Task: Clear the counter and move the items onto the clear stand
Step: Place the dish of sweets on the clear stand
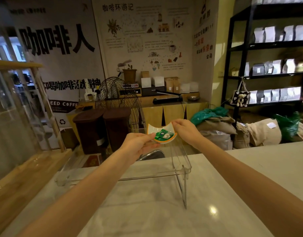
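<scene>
A small white cat-shaped dish (151, 130) with an orange rim holds green packets (160, 134) and a pale wrapped sweet. Both hands grip it: my left hand (138, 145) pinches its near left edge, my right hand (185, 130) pinches its far right corner. The dish is held tilted above the far end of the clear stand (180, 159), which sits on the white marble counter (250, 168). I cannot tell whether the dish touches the stand's top.
A glass and wood display case (19, 134) stands on the counter at the left. Beyond the counter edge are two brown bins (103, 129), a wire fan (120, 100), sacks (260, 132) on the floor and a black shelf (270, 65) of bags at right.
</scene>
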